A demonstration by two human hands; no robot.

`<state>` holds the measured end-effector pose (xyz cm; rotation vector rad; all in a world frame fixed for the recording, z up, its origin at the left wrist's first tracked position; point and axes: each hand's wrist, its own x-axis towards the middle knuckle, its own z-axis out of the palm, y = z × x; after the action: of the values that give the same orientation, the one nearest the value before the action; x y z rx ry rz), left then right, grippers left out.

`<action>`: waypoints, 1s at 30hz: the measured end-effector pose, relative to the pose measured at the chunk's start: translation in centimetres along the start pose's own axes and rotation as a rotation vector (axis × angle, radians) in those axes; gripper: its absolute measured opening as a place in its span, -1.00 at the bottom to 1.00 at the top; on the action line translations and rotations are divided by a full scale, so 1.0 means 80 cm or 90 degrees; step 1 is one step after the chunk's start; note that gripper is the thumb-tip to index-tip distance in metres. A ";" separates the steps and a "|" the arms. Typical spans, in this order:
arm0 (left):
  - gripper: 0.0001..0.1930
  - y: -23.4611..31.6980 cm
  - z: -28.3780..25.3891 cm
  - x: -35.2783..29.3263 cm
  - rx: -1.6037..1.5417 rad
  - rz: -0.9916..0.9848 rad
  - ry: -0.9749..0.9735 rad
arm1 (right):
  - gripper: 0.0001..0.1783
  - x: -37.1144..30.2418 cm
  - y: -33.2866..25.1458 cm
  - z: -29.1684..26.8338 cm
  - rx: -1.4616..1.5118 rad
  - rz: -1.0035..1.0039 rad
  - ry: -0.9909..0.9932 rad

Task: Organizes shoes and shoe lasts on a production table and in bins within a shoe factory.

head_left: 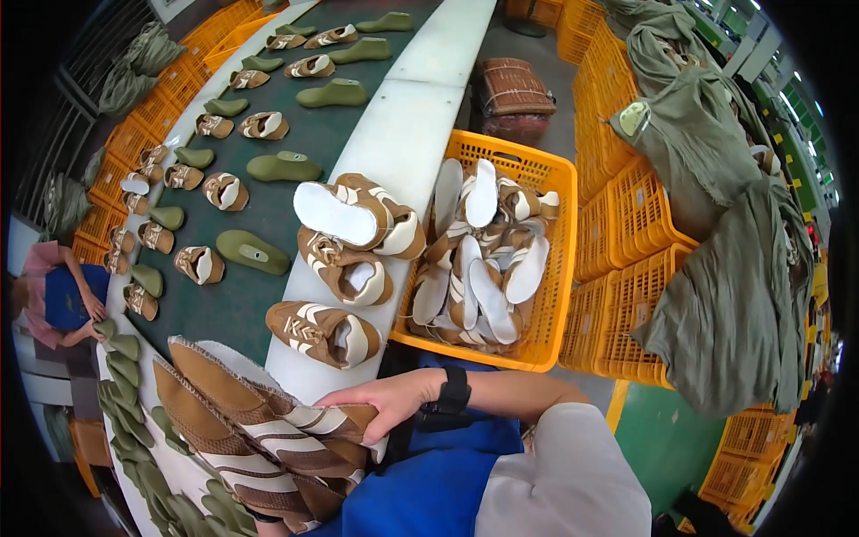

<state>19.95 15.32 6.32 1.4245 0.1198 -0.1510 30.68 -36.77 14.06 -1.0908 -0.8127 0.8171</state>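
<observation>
Close to my body is a bundle of brown shoe uppers (259,421) with cream stripes, their lower edges raw and stitched. My right hand (385,403), with a black band at the wrist, is closed on the bundle's right end, thumb on the near side. Only a bit of my left wrist (271,528) shows beneath the bundle; the fingers are hidden behind it. Beyond the bundle, a brown and cream shoe (324,335) rests on the white ledge (376,125). More shoes are piled farther along, with a white insole (336,213) on top.
To the right, a yellow crate (559,268) holds shoe uppers and white insoles. A green conveyor belt (201,309) carries shoes and green shoe lasts (253,251). Many lasts lie at lower left, near another person's hand (93,307). Stacked yellow crates (637,210) with grey cloths stand farther right.
</observation>
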 end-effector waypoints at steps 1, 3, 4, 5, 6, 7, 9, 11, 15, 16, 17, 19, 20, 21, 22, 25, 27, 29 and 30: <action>-0.60 -0.007 0.084 0.021 -0.008 -0.008 -0.004 | -0.12 -0.001 0.007 -0.005 0.003 0.003 0.011; -0.60 0.011 0.104 0.056 -0.013 -0.018 0.010 | -0.11 -0.001 0.015 -0.010 0.038 0.049 -0.020; -0.60 0.032 0.106 0.096 -0.016 -0.018 0.030 | -0.11 0.001 0.016 -0.012 0.044 0.048 -0.034; -0.60 0.061 0.093 0.156 -0.017 -0.021 0.045 | -0.13 -0.002 0.016 -0.016 0.041 0.103 -0.045; -0.60 0.072 0.091 0.203 -0.022 -0.035 0.038 | -0.14 -0.012 0.015 -0.020 0.039 0.161 -0.033; -0.60 0.059 0.108 0.197 -0.026 -0.044 0.043 | -0.14 -0.022 0.024 -0.026 0.049 0.162 -0.030; -0.60 0.038 0.165 0.183 -0.029 -0.071 0.034 | -0.24 -0.056 0.039 -0.036 0.168 0.027 -0.007; -0.60 0.039 0.124 0.162 -0.034 -0.079 0.067 | -0.38 -0.101 0.073 -0.066 0.229 0.031 0.070; -0.60 0.009 0.173 0.074 -0.045 -0.100 0.091 | -0.61 -0.294 0.265 -0.144 0.169 0.602 0.615; -0.60 0.004 0.162 0.065 -0.052 -0.106 0.087 | -0.58 -0.360 0.335 -0.148 -0.163 0.654 0.740; -0.61 0.005 0.147 0.026 -0.045 -0.097 0.118 | -0.59 -0.362 0.345 -0.162 -0.359 0.782 0.692; -0.61 0.002 0.155 0.016 -0.050 -0.101 0.135 | -0.53 -0.396 0.382 -0.157 -0.321 0.819 0.906; -0.61 0.004 0.175 0.020 -0.048 -0.099 0.152 | -0.53 -0.386 0.388 -0.156 -0.318 0.815 0.893; -0.61 0.003 0.195 0.028 -0.048 -0.097 0.167 | -0.45 -0.377 0.391 -0.153 -0.257 0.703 0.946; -0.61 0.005 0.221 0.037 -0.050 -0.094 0.183 | -0.37 -0.364 0.390 -0.152 -0.195 0.590 0.993; -0.61 0.005 0.300 0.075 -0.072 -0.093 0.209 | -0.18 -0.333 0.378 -0.156 -0.062 0.816 0.860; -0.61 0.008 0.332 0.090 -0.099 -0.087 0.218 | -0.36 -0.331 0.377 -0.139 0.018 0.604 0.948; -0.61 0.013 0.274 0.073 -0.128 -0.073 0.235 | -0.49 -0.317 0.325 -0.125 0.414 0.204 0.959; -0.61 0.030 0.216 0.068 -0.141 -0.046 0.270 | -0.53 -0.280 0.260 -0.122 0.476 0.124 0.888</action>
<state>25.58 -1.64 10.22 1.2134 0.5222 0.1060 25.49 -55.16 -11.71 -0.7763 0.7367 0.2819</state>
